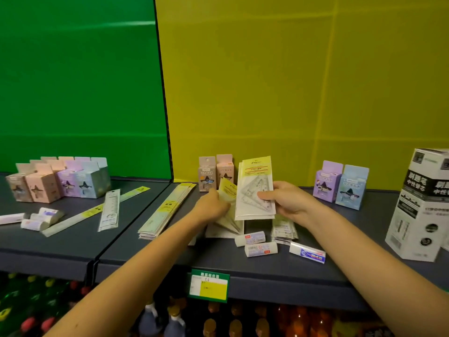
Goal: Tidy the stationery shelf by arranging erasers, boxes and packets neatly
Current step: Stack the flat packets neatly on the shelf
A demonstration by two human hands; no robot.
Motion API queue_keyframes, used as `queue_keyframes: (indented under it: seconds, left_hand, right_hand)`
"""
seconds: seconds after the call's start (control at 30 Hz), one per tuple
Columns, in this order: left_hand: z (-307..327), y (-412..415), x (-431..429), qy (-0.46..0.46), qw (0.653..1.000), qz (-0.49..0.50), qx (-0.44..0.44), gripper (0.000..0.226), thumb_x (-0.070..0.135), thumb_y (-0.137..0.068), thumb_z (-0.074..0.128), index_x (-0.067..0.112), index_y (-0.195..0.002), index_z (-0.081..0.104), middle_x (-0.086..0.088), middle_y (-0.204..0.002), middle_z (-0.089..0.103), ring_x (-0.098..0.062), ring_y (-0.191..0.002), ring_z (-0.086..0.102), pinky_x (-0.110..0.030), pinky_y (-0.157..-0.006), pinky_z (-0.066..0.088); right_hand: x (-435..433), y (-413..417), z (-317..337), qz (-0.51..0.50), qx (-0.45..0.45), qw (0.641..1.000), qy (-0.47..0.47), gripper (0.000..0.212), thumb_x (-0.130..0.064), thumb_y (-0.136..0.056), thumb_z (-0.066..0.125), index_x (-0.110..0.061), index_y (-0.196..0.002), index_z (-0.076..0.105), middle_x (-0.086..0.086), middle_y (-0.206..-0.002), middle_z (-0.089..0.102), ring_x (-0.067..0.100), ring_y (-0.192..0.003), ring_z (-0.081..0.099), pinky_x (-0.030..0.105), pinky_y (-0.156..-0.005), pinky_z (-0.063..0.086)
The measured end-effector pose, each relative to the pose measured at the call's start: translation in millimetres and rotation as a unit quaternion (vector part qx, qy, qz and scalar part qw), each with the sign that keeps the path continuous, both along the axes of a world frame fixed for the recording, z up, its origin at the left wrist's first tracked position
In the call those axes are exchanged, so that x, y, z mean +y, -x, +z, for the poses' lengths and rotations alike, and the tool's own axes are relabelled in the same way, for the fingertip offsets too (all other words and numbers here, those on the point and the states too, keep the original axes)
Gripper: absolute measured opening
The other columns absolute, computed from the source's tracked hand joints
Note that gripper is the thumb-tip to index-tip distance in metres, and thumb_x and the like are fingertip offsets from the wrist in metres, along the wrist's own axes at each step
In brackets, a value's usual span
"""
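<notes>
Held: the right hand (284, 200), thumb across the front and fingers behind, grips a squared-up sheaf of set-square packets (255, 190) upright above the shelf (267, 271), apparently so more can join it.

Being gathered: the left hand (213, 205) curls on a yellow-headed packet (227, 190), tilted out of a fanned heap just beside the sheaf; the packet hides its fingertips.

Loose: three erasers (261, 249) near the front edge, not yet aligned.

Stacked: ruler packets (165, 210), left of the hands.

Partly hidden: small boxes (206, 173) behind the packets.

Cut off at right: large white box (422, 205).

Print illegible.
</notes>
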State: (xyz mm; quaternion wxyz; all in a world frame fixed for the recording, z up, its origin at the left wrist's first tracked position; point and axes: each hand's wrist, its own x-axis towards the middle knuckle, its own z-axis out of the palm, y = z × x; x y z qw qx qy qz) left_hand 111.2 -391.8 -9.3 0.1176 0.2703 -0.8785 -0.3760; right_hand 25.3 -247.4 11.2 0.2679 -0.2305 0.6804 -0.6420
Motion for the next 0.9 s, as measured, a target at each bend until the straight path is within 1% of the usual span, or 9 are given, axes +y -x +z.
queue_keyframes:
  seconds: [0.1, 0.2, 0.27, 0.37, 0.47, 0.53, 0.7, 0.8, 0.9]
  left_hand:
    - [-3, 4, -5, 0.149, 0.986, -0.007, -0.076, 0.051, 0.034, -0.092, 0.043, 0.002, -0.13, 0.034, -0.019, -0.135, 0.049, -0.034, -0.12, 0.049, -0.04, -0.095, 0.041]
    - [-5, 1, -11, 0.253, 0.961, -0.016, -0.105, 0.048, 0.04, -0.093, 0.038, 0.003, -0.122, 0.044, -0.017, -0.128, 0.055, -0.034, -0.113, 0.053, -0.038, -0.087, 0.043]
    - [-5, -3, -18, 0.3, 0.948, -0.028, -0.103, 0.042, 0.037, -0.094, 0.035, 0.003, -0.112, 0.052, -0.018, -0.12, 0.059, -0.034, -0.107, 0.056, -0.038, -0.083, 0.044]
    - [-3, -12, -32, 0.308, 0.945, -0.05, -0.098, 0.037, 0.031, -0.094, 0.035, 0.002, -0.101, 0.057, -0.019, -0.112, 0.062, -0.034, -0.1, 0.057, -0.037, -0.08, 0.044]
    - [0, -26, -46, 0.316, 0.945, -0.051, -0.07, 0.034, 0.03, -0.095, 0.036, 0.006, -0.11, 0.056, -0.015, -0.117, 0.062, -0.03, -0.102, 0.057, -0.036, -0.081, 0.044]
    - [2, -38, -50, 0.321, 0.944, -0.06, -0.051, 0.032, 0.031, -0.095, 0.038, 0.01, -0.113, 0.055, -0.011, -0.117, 0.062, -0.026, -0.101, 0.057, -0.033, -0.077, 0.042]
    - [9, -72, -54, 0.299, 0.946, -0.121, -0.024, 0.032, 0.034, -0.094, 0.042, 0.014, -0.114, 0.057, -0.007, -0.113, 0.065, -0.022, -0.094, 0.058, -0.033, -0.083, 0.049]
    - [8, -87, -54, 0.299, 0.939, -0.172, -0.009, 0.03, 0.034, -0.093, 0.045, 0.015, -0.111, 0.06, -0.001, -0.103, 0.064, -0.013, -0.085, 0.054, -0.025, -0.076, 0.044]
    - [2, -94, -54, 0.317, 0.923, -0.216, -0.012, 0.03, 0.037, -0.091, 0.048, 0.016, -0.108, 0.062, -0.002, -0.107, 0.065, -0.011, -0.084, 0.052, -0.023, -0.077, 0.041]
  right_hand:
    - [-6, -3, -3, -0.01, 0.008, 1.0, -0.029, 0.036, 0.006, -0.087, 0.052, 0.004, -0.123, 0.049, 0.022, -0.129, 0.056, 0.034, -0.118, 0.056, 0.038, -0.087, 0.05]
    - [-13, -8, -5, -0.017, 0.018, 0.998, -0.058, 0.037, 0.004, -0.085, 0.056, 0.002, -0.121, 0.049, 0.021, -0.128, 0.057, 0.033, -0.115, 0.058, 0.037, -0.082, 0.053]
    - [-18, -12, -7, -0.023, 0.02, 0.998, -0.063, 0.037, 0.005, -0.085, 0.057, 0.002, -0.121, 0.049, 0.021, -0.128, 0.057, 0.033, -0.115, 0.058, 0.039, -0.086, 0.052]
    - [-28, -18, -7, -0.033, 0.024, 0.997, -0.071, 0.038, 0.005, -0.085, 0.056, 0.002, -0.122, 0.047, 0.021, -0.129, 0.057, 0.033, -0.117, 0.057, 0.038, -0.087, 0.05]
    - [-39, -22, -9, -0.041, 0.053, 0.993, -0.092, 0.039, 0.005, -0.084, 0.058, 0.0, -0.122, 0.049, 0.018, -0.129, 0.057, 0.031, -0.116, 0.058, 0.038, -0.09, 0.05]
    - [-46, -23, -12, -0.054, 0.105, 0.984, -0.132, 0.039, 0.003, -0.082, 0.06, -0.003, -0.119, 0.051, 0.014, -0.127, 0.059, 0.029, -0.114, 0.058, 0.036, -0.09, 0.05]
    - [-55, -25, -20, -0.092, 0.237, 0.933, -0.253, 0.053, -0.014, -0.075, 0.065, -0.005, -0.123, 0.043, 0.011, -0.125, 0.057, 0.028, -0.112, 0.056, 0.039, -0.09, 0.05]
    - [-54, -28, -18, -0.081, 0.297, 0.899, -0.313, 0.054, -0.028, -0.079, 0.063, -0.005, -0.123, 0.042, 0.012, -0.125, 0.056, 0.029, -0.113, 0.055, 0.036, -0.081, 0.046]
    - [-54, -28, -17, -0.061, 0.338, 0.859, -0.38, 0.054, -0.039, -0.081, 0.058, -0.007, -0.123, 0.045, 0.013, -0.126, 0.055, 0.03, -0.113, 0.053, 0.032, -0.074, 0.039]
